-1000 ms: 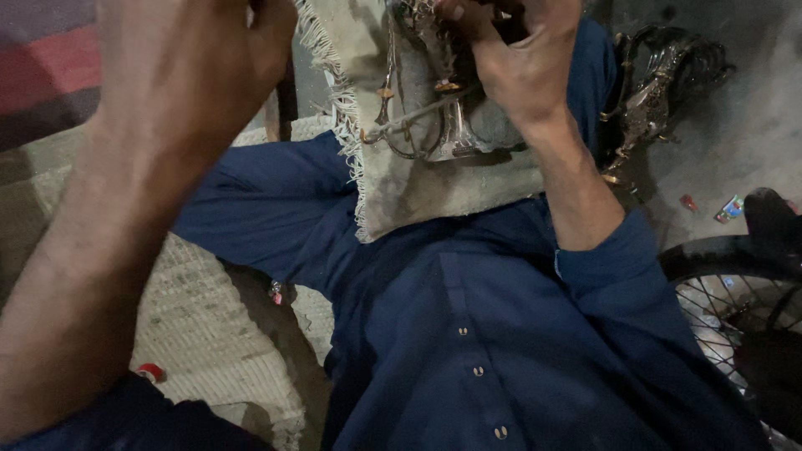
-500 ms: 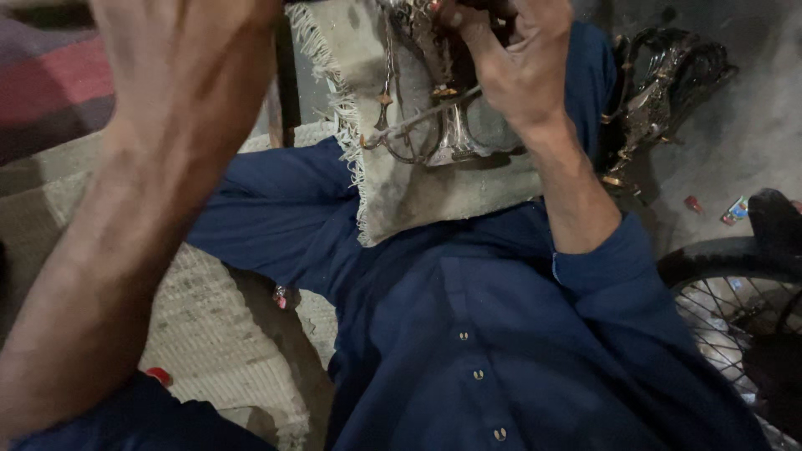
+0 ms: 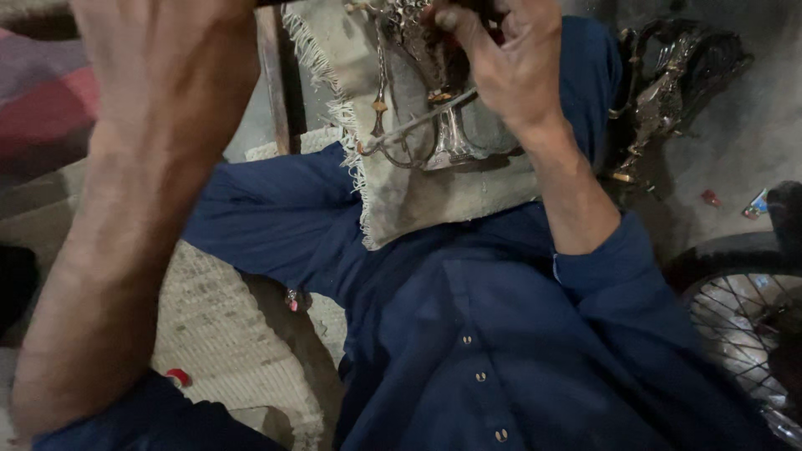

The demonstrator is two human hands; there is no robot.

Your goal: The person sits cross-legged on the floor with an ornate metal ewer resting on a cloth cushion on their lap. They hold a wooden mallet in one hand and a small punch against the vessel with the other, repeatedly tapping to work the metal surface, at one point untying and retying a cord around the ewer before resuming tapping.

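My right hand (image 3: 505, 67) is closed around the upper part of a silvery metal ornament (image 3: 447, 138) with a flared foot, a thin rod and a hanging chain. The ornament rests against a grey fringed cloth (image 3: 401, 200) spread over my lap, on my dark blue garment (image 3: 468, 334). My left hand (image 3: 163, 67) is raised close to the camera at the upper left. I see only its back and the forearm; the fingers run off the top edge, so what they hold is hidden.
A spoked wheel with a black tyre (image 3: 739, 284) is at the lower right. A heap of dark metal pieces (image 3: 668, 83) lies on the floor at the upper right. A pale woven mat (image 3: 217, 334) with a small red cap (image 3: 177, 377) lies at the left.
Both hands have drifted slightly upward in view, the left one now cut off at the top edge. The right hand keeps its hold on the ornament.
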